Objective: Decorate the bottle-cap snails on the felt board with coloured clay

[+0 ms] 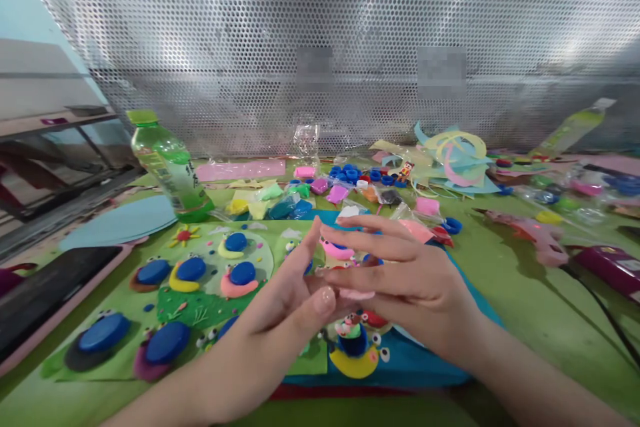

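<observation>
My left hand [287, 303] and my right hand [417, 287] meet over the middle of the craft boards. The right fingers, stretched and slightly apart, lie across the left palm and fingers. Between the two hands shows a small piece of pink clay [357, 294], mostly hidden. Below them, a yellow clay snail [355, 365] with googly eyes and a blue cap shell sits on the blue board [430, 373]. The green board [115, 373] at left carries several more cap-shelled snails, such as one with a blue cap [167, 342], and a clay sun [184, 235].
A green bottle [170, 173] stands at back left beside light-blue paper [120, 221] and a black phone [55, 300]. Bagged clay [339, 194], blue caps [347, 173] and paper scraps [455, 157] line the back. A pink glue gun [537, 237] with a cord lies right.
</observation>
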The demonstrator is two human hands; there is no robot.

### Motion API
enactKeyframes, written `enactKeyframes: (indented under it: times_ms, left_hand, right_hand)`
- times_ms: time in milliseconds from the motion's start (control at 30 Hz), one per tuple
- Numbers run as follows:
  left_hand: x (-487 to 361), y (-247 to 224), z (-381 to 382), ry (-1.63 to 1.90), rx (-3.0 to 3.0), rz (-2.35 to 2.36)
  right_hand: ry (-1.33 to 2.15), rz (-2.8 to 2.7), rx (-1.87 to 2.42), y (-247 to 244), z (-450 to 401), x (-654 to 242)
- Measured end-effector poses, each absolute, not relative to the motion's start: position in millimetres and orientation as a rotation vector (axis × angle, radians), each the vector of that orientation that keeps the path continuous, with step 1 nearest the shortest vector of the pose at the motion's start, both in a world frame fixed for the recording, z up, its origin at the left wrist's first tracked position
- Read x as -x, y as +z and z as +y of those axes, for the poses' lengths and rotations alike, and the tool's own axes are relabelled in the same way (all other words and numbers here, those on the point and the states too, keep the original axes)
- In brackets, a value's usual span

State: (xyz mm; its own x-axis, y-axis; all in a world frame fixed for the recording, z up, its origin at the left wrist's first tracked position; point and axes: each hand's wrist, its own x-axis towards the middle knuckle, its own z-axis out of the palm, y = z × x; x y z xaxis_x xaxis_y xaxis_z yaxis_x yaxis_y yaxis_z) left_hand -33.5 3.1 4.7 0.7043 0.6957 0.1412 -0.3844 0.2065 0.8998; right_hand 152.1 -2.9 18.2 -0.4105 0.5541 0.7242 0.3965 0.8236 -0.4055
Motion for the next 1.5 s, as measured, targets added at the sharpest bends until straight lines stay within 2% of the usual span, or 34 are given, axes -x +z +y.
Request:
enactKeyframes:
  times_ms: [100,167,300,400,500,633,800,967,1167,1333,1500]
  left_hand:
    - [35,2,8,0.913,-1.18,0.359]
    - [36,2,11,1.049,-1.425,0.475]
    - [38,1,14,1.139,-2.28,0.685]
    - [39,0,12,1.228,-2.62,0.605]
    - [39,1,11,1.241,-2.81,0.444]
    - [42,4,15,1.14,-2.896,0.412]
    - [48,11,18,1.186,-2.911,0.426]
    - [45,23,11,1.238,-2.65,0.459]
    - [41,23,13,1.227,-1.718,0.688]
    - [36,23,22,1.142,-1.183,0.476]
    - [37,29,26,1.13,-0.995,0.444]
  right_hand:
    - [0.199,-1.888,0.756,21,-6,-157]
    - [0.295,-1.741,0.826,21,-7,-157]
    - [0.812,-1.627,0.966,19,-7,-150]
    - [1.117,-1.62,0.895,17,-9,-143]
    - [1.166,-1.645,0.767,15,-13,-140]
    - [1.144,-1.721,0.835,14,-19,-142]
    - [1.521,-1.687,0.496,20,-22,-148]
    - [1.528,-1.744,0.541,23,-22,-157]
    - [1.262,-1.787,0.666,26,-10,-161]
    - [1.268,-1.701,0.647,23,-4,-164]
    - [1.257,-1.69,0.633,19,1,-168]
